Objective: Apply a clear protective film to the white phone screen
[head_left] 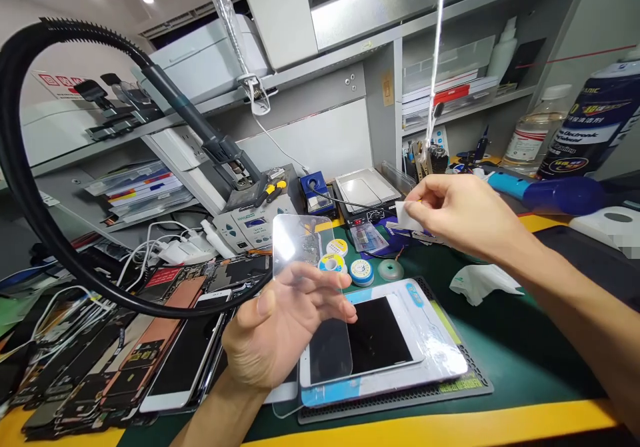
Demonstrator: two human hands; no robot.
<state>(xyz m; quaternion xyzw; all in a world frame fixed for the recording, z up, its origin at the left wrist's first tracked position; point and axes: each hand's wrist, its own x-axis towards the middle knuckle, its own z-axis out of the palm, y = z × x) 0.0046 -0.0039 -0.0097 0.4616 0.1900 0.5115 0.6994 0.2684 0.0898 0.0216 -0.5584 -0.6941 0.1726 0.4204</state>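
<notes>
My left hand grips a clear glass screen protector by its edges, standing upright with light glaring off its top. Through it part of the tablet-like white device shows; its black screen faces up on a white and blue package. My right hand is raised to the right, thumb and fingers pinching a small white wipe-like piece. A crumpled white wipe lies on the green mat below my right forearm.
Small round spools stand behind the device. Phones and phone parts crowd the left side. A black flexible hose loops across the left. Bottles and a spray can stand at the right, beside a blue cylinder.
</notes>
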